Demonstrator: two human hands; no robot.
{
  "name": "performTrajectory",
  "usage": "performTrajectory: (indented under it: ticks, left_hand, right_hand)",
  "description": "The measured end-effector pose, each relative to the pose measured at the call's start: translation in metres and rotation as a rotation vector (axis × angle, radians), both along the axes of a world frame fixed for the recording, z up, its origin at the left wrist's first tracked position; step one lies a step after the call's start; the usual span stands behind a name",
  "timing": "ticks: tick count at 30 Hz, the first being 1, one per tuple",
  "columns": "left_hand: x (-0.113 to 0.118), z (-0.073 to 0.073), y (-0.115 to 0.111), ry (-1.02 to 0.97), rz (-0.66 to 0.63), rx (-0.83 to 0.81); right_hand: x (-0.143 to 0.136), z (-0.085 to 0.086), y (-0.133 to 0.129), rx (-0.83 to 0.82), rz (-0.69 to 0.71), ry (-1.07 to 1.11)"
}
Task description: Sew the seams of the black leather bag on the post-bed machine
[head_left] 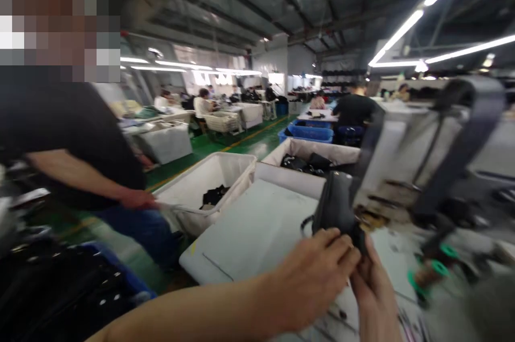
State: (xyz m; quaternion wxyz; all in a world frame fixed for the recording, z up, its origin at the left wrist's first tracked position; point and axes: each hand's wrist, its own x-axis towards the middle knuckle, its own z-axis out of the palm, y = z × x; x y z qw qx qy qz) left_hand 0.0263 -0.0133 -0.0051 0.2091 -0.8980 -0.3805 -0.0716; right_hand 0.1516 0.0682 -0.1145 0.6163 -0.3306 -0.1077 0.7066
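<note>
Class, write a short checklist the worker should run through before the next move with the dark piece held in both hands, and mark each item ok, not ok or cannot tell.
1. Left hand grips the dark piece: ok, fingers wrap its lower edge.
2. Right hand supports it too: ok, it touches the underside.
3. Piece held upright above the white table: ok.
4. Dark strap free of the machine arm: cannot tell, the picture is blurred.
5. Green spools out of the way: ok, they sit to the right.
6. Person in the dark shirt keeps apart: ok, that hand is at the white bin.
</note>
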Motion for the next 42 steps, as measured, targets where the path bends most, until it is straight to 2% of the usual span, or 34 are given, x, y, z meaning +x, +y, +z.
performTrajectory:
  ticks: [3, 8, 22, 30, 37, 42]
  left_hand:
    - [-0.008, -0.002, 0.004, -0.062, 0.04, -0.009]
    - [-0.015, -0.017, 0.014, -0.03, 0.003, -0.033]
    - [-0.015, -0.013, 0.015, 0.028, -0.012, -0.004]
    - [-0.011, -0.009, 0.022, 0.043, -0.039, 0.044]
    - [-0.013, -0.007, 0.024, 0.044, -0.033, 0.018]
    - [-0.014, -0.008, 0.028, 0.001, -0.008, -0.013]
  right_hand:
    - [0.005, -0.018, 0.008, -0.094, -0.115, 0.071]
    - [0.001, -0.034, 0.021, -0.079, -0.21, 0.167]
    - [-0.003, -0.036, 0.022, -0.057, -0.186, 0.234]
    - [0.001, -0.031, 0.031, -0.139, -0.182, 0.208]
    - [0.002, -0.024, 0.03, -0.188, -0.18, 0.201]
    - [0.001, -0.026, 0.031, -0.207, -0.185, 0.206]
